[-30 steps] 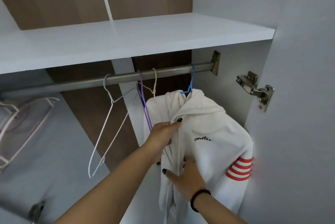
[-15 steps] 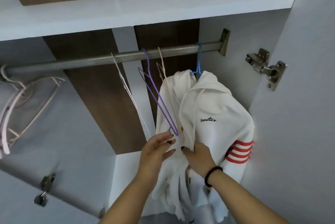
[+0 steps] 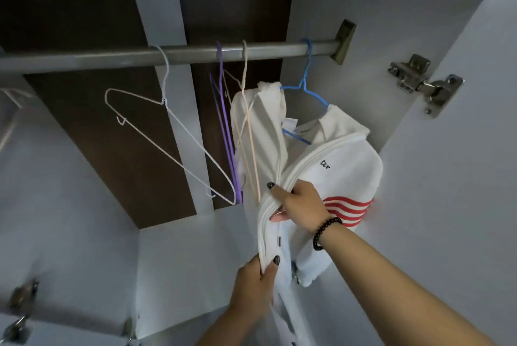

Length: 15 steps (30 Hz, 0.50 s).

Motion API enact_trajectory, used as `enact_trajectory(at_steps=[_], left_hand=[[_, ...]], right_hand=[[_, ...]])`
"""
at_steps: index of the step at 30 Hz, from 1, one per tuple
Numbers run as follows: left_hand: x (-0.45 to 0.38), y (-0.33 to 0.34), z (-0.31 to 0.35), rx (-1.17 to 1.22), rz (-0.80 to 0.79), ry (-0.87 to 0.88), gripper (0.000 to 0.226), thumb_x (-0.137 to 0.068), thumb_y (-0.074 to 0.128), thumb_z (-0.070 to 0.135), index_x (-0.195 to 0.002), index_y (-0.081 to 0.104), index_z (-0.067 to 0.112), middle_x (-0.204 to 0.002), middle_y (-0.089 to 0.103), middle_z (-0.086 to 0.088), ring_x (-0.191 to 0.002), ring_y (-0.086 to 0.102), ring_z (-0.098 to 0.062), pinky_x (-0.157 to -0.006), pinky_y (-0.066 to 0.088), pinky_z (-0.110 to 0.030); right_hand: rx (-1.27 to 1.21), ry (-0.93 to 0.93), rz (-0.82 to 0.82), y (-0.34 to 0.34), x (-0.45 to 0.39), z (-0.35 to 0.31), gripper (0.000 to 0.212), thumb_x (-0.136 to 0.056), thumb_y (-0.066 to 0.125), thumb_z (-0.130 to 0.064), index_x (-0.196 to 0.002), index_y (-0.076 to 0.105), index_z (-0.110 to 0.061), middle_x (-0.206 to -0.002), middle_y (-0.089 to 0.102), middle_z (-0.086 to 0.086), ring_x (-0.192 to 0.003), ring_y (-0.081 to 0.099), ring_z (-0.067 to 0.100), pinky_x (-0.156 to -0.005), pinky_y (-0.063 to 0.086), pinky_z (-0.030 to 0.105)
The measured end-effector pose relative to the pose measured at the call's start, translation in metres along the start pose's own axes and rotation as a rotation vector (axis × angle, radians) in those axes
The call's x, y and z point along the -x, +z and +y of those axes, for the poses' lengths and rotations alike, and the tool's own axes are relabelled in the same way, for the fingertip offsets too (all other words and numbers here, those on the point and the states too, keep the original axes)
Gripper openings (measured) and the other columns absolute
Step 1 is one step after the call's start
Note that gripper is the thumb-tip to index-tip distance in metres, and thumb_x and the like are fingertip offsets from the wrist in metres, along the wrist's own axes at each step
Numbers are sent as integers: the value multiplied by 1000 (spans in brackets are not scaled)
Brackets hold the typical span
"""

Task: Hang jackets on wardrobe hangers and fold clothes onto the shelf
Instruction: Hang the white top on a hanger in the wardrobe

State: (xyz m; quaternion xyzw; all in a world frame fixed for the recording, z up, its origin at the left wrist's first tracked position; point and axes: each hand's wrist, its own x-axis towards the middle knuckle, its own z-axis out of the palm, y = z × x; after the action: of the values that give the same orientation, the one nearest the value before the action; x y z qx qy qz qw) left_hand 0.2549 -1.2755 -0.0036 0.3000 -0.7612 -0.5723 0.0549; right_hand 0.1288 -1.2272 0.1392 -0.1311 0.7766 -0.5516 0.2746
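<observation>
**Closing the jacket front on the hanger**

Both hands have dropped since a moment ago: my left hand (image 3: 257,287) now pinches the white jacket's (image 3: 344,175) front edge low down, my right hand (image 3: 300,207) bunches it higher. It hangs on the blue hanger (image 3: 306,91) at the rail's (image 3: 179,56) right end. Next, I judge, straighten and fasten the front

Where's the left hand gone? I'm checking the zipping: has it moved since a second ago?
Yes. The left hand dropped down the white jacket, farther below the rail.
</observation>
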Motion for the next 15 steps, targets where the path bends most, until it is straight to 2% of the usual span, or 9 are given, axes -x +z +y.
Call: enact_trajectory(at_steps=[1,3,6,8,9,10,12,13,15], left_hand=[[0,-6,0,39,-32,-14,34,-87,57,44,-76,60,12,-57,53,6,-54,45,-9,-60,39,-29],[-2,-20,2,136,-83,-51,38,-83,56,48,-87,67,12,-64,63,7,-59,55,-10,-65,46,-31],[-5,-39,13,253,-159,-105,20,-94,60,34,-99,70,18,-89,75,1,-84,71,-17,-78,57,-37],[-2,-50,26,312,-189,-116,16,-96,58,26,-101,71,18,-91,76,-3,-83,72,-17,-64,56,-31],[-1,-55,32,341,-194,-131,16,-96,58,25,-100,71,17,-91,76,-5,-81,72,-17,-59,53,-27],[-1,-59,38,366,-196,-152,16,-95,58,24,-101,70,15,-92,75,-7,-81,72,-18,-58,53,-27],[0,-66,48,417,-210,-191,18,-94,60,25,-102,69,12,-95,75,-9,-87,72,-23,-69,59,-37],[0,-69,51,443,-212,-210,17,-94,60,25,-101,69,11,-96,75,-9,-89,71,-24,-77,59,-42],[2,-75,56,495,-211,-233,14,-94,61,21,-99,68,11,-97,74,-9,-89,70,-24,-81,56,-42]], right_hand=[[-88,19,18,1,2,3,24,-94,58,-18,-96,61,5,-80,68,13,-63,70,22,-63,60,33],[-186,29,59,4,12,16,16,-95,57,-15,-107,58,-6,-96,68,10,-78,71,20,-65,59,27],[-14,-42,189,14,41,54,28,-89,65,-20,-115,58,-25,-116,63,-5,-100,63,5,-78,52,17],[74,-59,259,27,71,77,42,-82,72,-27,-119,53,-29,-122,54,-15,-106,54,-3,-83,49,13],[77,-50,265,34,85,89,54,-78,76,-32,-124,48,-30,-124,49,-19,-109,51,-4,-87,49,18],[90,-23,253,41,98,100,68,-71,79,-41,-128,43,-32,-125,45,-21,-111,49,-2,-92,49,25],[131,38,176,55,121,112,88,-57,78,-51,-133,35,-35,-128,41,-24,-113,48,-1,-94,48,29],[145,51,135,60,130,117,86,-56,78,-47,-131,37,-37,-125,45,-26,-110,52,-2,-91,50,26],[244,25,97,69,141,124,51,-66,78,-32,-109,52,-41,-99,61,-29,-89,60,-7,-75,51,16]])
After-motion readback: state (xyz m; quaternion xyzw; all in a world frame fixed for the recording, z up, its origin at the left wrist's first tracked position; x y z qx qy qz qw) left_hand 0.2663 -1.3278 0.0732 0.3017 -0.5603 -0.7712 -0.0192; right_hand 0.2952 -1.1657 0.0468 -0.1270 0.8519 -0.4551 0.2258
